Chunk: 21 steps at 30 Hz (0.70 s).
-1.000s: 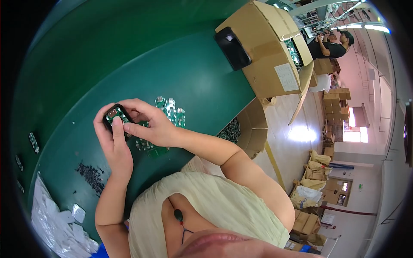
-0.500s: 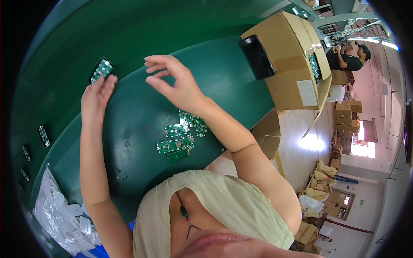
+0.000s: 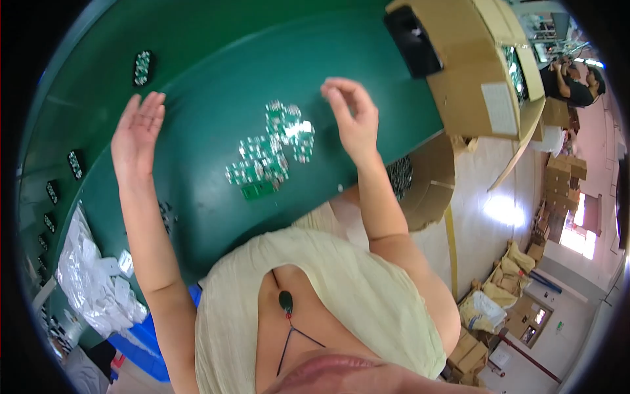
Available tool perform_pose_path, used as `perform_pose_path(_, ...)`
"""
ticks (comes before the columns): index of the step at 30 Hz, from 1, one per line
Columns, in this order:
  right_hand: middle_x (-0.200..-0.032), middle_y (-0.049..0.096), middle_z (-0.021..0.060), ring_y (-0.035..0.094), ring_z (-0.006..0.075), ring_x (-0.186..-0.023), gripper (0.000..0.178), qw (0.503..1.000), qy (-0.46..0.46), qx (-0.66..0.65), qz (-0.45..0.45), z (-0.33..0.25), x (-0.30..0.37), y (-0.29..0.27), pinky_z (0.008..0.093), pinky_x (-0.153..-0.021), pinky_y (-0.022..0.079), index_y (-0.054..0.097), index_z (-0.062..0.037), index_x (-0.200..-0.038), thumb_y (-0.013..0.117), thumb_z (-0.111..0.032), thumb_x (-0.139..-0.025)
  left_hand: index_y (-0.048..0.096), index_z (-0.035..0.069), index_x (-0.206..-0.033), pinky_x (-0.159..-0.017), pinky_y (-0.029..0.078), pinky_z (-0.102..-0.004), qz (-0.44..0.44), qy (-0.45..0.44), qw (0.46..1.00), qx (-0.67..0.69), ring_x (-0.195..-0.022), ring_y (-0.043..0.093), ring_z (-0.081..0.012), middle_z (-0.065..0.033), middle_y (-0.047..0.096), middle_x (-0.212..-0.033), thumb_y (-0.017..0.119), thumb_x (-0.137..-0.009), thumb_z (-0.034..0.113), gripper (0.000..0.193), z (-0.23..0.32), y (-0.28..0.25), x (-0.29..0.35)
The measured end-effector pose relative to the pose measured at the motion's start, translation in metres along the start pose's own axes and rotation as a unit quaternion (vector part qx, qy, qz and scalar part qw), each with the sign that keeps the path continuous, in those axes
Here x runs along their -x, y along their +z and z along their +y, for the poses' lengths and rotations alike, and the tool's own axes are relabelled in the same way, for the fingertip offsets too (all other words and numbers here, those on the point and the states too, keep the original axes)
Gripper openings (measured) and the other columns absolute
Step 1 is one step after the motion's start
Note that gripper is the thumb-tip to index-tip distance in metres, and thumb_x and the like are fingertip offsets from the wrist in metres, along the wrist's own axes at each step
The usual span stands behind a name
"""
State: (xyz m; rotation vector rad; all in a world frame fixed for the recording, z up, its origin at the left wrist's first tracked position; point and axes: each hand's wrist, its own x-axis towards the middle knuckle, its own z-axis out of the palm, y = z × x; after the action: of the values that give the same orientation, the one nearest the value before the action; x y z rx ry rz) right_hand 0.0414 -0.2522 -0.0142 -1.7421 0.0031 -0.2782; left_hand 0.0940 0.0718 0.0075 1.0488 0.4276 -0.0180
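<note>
Palm up and empty, my left hand (image 3: 138,134) hovers by the curved left edge of the green work surface (image 3: 203,85), fingers stretched. Just beyond its fingertips, a black casing with a green circuit board in it (image 3: 142,67) lies on the darker green strip (image 3: 197,29). My right hand (image 3: 357,118) is raised over the right side of the surface. Its fingers are loosely bent, the thumb is apart, and nothing shows in them. Between my hands lies a loose cluster of bare green circuit boards (image 3: 262,157).
Similar cased boards (image 3: 75,164) line the strip at far left. White plastic bags (image 3: 92,269) lie near my left forearm, above a blue bin (image 3: 141,345). At right stands a cardboard box (image 3: 472,72) with a black tray (image 3: 413,43) against it. A lower open box (image 3: 426,187) holds dark parts.
My left hand has let go of the cased board, which now lies on the strip farther up. My right hand has moved right, and the view has shifted. The other cased boards have moved along the strip.
</note>
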Motion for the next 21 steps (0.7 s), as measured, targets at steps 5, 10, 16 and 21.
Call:
perform_pose_path(5, -0.112, 0.054, 0.0127, 0.048, 0.0298, -0.106, 0.029, 0.960, -0.157, 0.230, 0.018, 0.013, 0.022, -0.016, 0.0360, -0.090, 0.038, 0.056, -0.0051, -0.106, 0.061, -0.015, -0.080, 0.026, 0.000, -0.134, -0.104, 0.024, -0.0408, -0.066, 0.390, 0.738, -0.547, -0.127, 0.029, -0.0320, -0.0208, 0.028, -0.137, 0.056, -0.084, 0.027, 0.065, -0.050, 0.022, 0.088)
perform_pose_path(10, -0.108, 0.055, 0.0124, 0.050, 0.0279, -0.101, 0.023, 0.977, -0.139, 0.127, 0.101, 0.028, 0.049, -0.030, 0.0346, -0.088, 0.039, 0.057, -0.0043, -0.102, 0.060, -0.011, -0.080, 0.021, 0.005, -0.138, -0.104, 0.015, -0.0524, -0.184, 0.381, 0.580, -0.696, -0.131, 0.018, -0.0355, -0.0205, 0.018, -0.142, 0.063, -0.076, 0.042, 0.083, -0.109, 0.033, 0.116)
perform_pose_path(16, -0.096, 0.056, 0.0106, 0.054, 0.0208, -0.084, 0.010, 0.938, -0.106, 0.058, 0.324, 0.048, 0.103, -0.087, 0.0299, -0.076, 0.044, 0.056, -0.0024, -0.093, 0.054, -0.003, -0.083, 0.027, 0.016, -0.138, -0.101, 0.019, -0.0546, -0.203, 0.445, 0.546, -0.681, -0.128, 0.023, -0.0381, -0.0223, 0.025, -0.138, 0.058, -0.080, 0.046, 0.073, -0.138, 0.093, 0.070)
perform_pose_path(21, -0.086, 0.059, 0.0057, 0.054, 0.0118, -0.079, 0.012, 0.897, 0.138, 0.023, 0.419, 0.127, 0.166, -0.139, 0.0240, -0.074, 0.044, 0.055, -0.0014, -0.096, 0.055, -0.005, -0.084, 0.030, 0.011, -0.135, -0.098, 0.026, -0.0515, -0.241, 0.517, 0.490, -0.660, -0.122, 0.031, -0.0438, -0.0274, 0.031, -0.133, 0.054, -0.084, 0.044, 0.066, -0.162, 0.152, 0.041)
